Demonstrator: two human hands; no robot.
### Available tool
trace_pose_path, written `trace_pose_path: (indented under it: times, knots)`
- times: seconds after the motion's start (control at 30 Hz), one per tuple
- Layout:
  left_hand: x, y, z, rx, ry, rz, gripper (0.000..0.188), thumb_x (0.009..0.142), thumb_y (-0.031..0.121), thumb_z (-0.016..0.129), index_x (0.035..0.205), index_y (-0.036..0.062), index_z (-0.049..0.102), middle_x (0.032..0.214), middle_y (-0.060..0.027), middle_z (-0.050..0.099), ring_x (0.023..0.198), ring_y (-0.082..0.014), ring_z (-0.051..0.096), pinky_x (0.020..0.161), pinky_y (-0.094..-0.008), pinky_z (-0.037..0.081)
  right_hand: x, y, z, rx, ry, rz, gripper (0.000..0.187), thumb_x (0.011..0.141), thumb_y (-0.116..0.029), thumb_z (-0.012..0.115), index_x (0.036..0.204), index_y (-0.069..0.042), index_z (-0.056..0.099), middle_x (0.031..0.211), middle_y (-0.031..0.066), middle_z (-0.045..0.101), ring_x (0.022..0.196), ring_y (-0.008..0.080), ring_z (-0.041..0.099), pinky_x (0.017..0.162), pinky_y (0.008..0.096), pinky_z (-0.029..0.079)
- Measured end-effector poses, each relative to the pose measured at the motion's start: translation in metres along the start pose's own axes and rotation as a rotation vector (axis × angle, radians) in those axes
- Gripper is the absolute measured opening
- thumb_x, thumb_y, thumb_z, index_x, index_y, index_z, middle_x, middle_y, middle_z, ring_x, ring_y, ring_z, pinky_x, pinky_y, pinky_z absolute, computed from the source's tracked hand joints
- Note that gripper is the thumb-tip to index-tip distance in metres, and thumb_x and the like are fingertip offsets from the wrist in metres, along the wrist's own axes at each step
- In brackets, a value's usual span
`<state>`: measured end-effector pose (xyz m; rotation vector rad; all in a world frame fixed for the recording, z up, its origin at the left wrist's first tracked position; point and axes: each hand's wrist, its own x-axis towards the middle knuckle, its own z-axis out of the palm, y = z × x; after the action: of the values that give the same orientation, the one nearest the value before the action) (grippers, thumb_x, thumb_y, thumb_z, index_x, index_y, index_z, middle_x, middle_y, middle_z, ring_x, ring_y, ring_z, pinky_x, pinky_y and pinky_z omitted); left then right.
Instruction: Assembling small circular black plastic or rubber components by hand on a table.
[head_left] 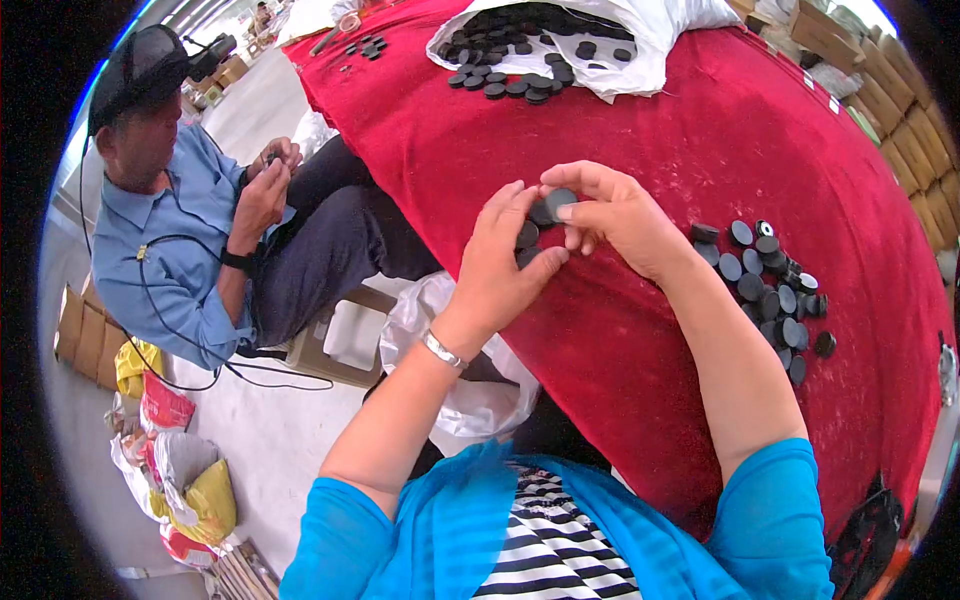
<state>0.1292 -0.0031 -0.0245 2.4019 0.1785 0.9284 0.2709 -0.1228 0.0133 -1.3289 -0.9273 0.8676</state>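
Note:
My right hand [622,222] pinches a flat, round black disc [561,203] between thumb and fingers, its broad face turned up. Beside it, my left hand [492,262] curls its thumb and fingers around a few more black discs [527,235], partly hidden by the fingers. Whether those discs rest on the cloth or are lifted, I cannot tell. Right of my right forearm lies a loose pile of similar discs [770,290], some flat and some on edge. One disc [764,229] there shows a pale ring with a dark centre.
A red cloth [610,390] covers the table. At its far side, a white sack [640,70] spills many black discs. To the left sits a person [175,230] in a blue shirt, handling a small dark thing. A white plastic bag [490,400] hangs by the table's near edge.

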Motion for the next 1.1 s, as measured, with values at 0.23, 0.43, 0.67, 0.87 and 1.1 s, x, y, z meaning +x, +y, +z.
trace_pose_path:
  times: [0.23, 0.43, 0.67, 0.87, 1.1]
  knots:
    - [-0.012, 0.031, -0.024, -0.781, 0.143, -0.452, 0.021, 0.092, 0.015, 0.060, 0.104, -0.0022, 0.059, 0.084, -0.0047, 0.064, 0.071, -0.0096, 0.061, 0.066, -0.0229, 0.050, -0.008, -0.015, 0.014, 0.200, -0.209, -0.017, 0.040, 0.087, -0.001, 0.052, 0.127, -0.002, 0.052, 0.115, 0.0090, 0.062, 0.072, 0.0094, 0.063, 0.059, 0.0198, 0.050]
    - [-0.021, 0.034, -0.044, -1.046, 0.061, -0.610, 0.013, 0.091, 0.015, 0.059, 0.096, 0.0026, 0.059, 0.081, -0.0032, 0.064, 0.064, -0.0082, 0.057, 0.057, -0.0214, 0.045, -0.017, -0.026, 0.035, 0.297, -0.228, 0.005, 0.037, 0.087, -0.005, 0.056, 0.124, -0.001, 0.054, 0.101, 0.0058, 0.065, 0.073, 0.0097, 0.062, 0.060, 0.0220, 0.049]
    - [-0.031, 0.045, -0.043, -0.228, 0.297, -0.178, 0.015, 0.083, -0.002, 0.062, 0.098, 0.0014, 0.059, 0.078, -0.0040, 0.061, 0.064, -0.0099, 0.054, 0.059, -0.0212, 0.042, -0.017, -0.014, 0.048, 0.109, -0.151, -0.076, 0.038, 0.086, -0.003, 0.060, 0.123, 0.000, 0.055, 0.099, 0.0044, 0.063, 0.077, 0.0089, 0.060, 0.066, 0.0227, 0.050]
    - [-0.033, 0.041, -0.047, -0.124, 0.318, -0.050, 0.018, 0.079, -0.004, 0.065, 0.096, 0.0001, 0.061, 0.082, -0.0077, 0.061, 0.069, -0.0115, 0.056, 0.060, -0.0231, 0.043, -0.021, -0.015, 0.054, 0.176, -0.163, -0.079, 0.038, 0.086, 0.000, 0.059, 0.124, 0.002, 0.054, 0.102, 0.0053, 0.064, 0.092, 0.0112, 0.061, 0.080, 0.0253, 0.050]
    - [-0.036, 0.044, -0.048, -0.155, 0.313, -0.092, 0.020, 0.079, -0.004, 0.066, 0.098, 0.0000, 0.061, 0.082, -0.0070, 0.061, 0.068, -0.0117, 0.056, 0.060, -0.0231, 0.043, -0.021, -0.014, 0.054, 0.126, -0.185, -0.082, 0.037, 0.086, 0.000, 0.059, 0.122, 0.002, 0.056, 0.104, 0.0062, 0.064, 0.095, 0.0112, 0.060, 0.082, 0.0259, 0.050]
